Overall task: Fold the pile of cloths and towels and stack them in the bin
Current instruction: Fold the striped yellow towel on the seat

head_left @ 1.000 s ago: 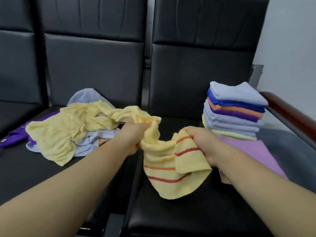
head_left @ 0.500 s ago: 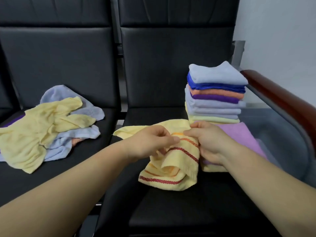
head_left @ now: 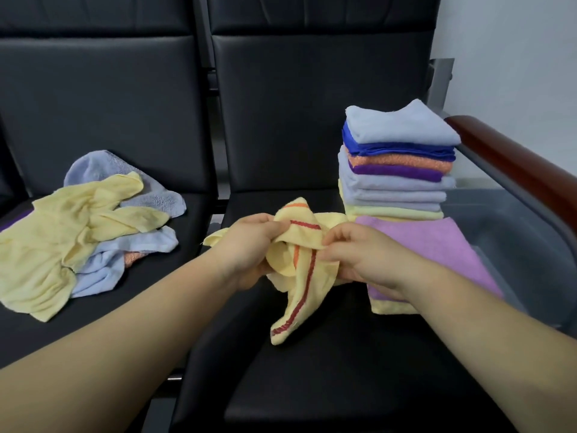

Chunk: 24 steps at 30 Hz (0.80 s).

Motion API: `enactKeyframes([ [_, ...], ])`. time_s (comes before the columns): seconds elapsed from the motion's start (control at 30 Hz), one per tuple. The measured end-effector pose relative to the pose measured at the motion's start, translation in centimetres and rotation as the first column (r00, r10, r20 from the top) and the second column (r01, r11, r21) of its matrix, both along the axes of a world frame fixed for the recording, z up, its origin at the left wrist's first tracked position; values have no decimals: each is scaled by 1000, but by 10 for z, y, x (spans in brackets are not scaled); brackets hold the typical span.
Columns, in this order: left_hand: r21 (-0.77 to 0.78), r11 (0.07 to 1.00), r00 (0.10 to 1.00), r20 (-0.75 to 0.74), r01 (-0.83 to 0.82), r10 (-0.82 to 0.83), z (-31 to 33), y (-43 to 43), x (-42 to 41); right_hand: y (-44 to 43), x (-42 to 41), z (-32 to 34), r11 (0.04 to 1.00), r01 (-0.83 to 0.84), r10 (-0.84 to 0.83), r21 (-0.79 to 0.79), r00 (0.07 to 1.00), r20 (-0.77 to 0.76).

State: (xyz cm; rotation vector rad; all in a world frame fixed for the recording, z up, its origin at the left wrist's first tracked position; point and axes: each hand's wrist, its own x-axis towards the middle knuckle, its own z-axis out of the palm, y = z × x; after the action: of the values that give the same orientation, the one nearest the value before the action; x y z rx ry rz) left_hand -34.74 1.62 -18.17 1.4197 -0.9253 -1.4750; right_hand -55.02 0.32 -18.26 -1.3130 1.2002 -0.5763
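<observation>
**Both hands gripping a striped yellow towel above the seat**

The left hand is clutching the bunched yellow towel, with its fingers curled round the cloth. The right hand is pinching the towel's upper edge between thumb and fingers, just beside the left. The towel is hanging crumpled between the two hands. Its red and orange stripes are twisting through the folds, and one corner is drooping towards the black seat.

Behind the right hand, a stack of folded cloths is standing upright, showing pale blue, deep blue, orange, purple and pale yellow layers. A lilac cloth is lying flat at the stack's foot, partly under the right wrist. To its right, what appears to be a grey translucent bin is sitting beneath the wooden armrest. Whether the stack is resting inside it cannot be told.

On the neighbouring seat to the left, well apart from the hands, a loose pile of unfolded cloths is lying in a heap of yellow, pale blue and a little orange.
</observation>
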Motion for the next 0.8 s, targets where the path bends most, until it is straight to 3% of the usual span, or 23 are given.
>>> enactKeyframes([
  [0.07,-3,999,999,-28,-42,42,0,-1,2,3,5,-4,999,-25,23,-24,995,-101],
  [0.13,-8,997,997,-9,-79,79,-2,-2,3,4,9,-7,1000,-19,20,7,997,-78],
  [0.3,-136,966,960,144,-220,239,-4,-9,15,-1,11,3,984,64,-101,166,969,224],
  [0.37,-259,957,972,162,-127,173,-2,-7,20,-4,10,7,982,105,-149,159,944,293],
  [0.43,-336,937,967,255,93,-4,4,-1,23,-7,9,9,982,159,-180,98,943,279],
  [0.53,-253,893,838,504,373,-207,13,5,27,-9,7,12,983,184,-180,-5,966,187],
  [0.6,-200,887,723,664,417,-191,20,6,30,-7,3,16,990,100,-95,-103,994,51],
  [0.63,-207,892,704,692,402,-157,23,6,33,-5,0,19,986,-2,-13,-167,996,-92],
  [0.73,-279,894,709,703,352,-60,30,6,43,2,-1,23,930,-328,197,-167,827,-527],
  [0.8,-300,904,769,637,304,-48,30,7,45,3,3,21,930,-331,179,-158,786,-592],
])
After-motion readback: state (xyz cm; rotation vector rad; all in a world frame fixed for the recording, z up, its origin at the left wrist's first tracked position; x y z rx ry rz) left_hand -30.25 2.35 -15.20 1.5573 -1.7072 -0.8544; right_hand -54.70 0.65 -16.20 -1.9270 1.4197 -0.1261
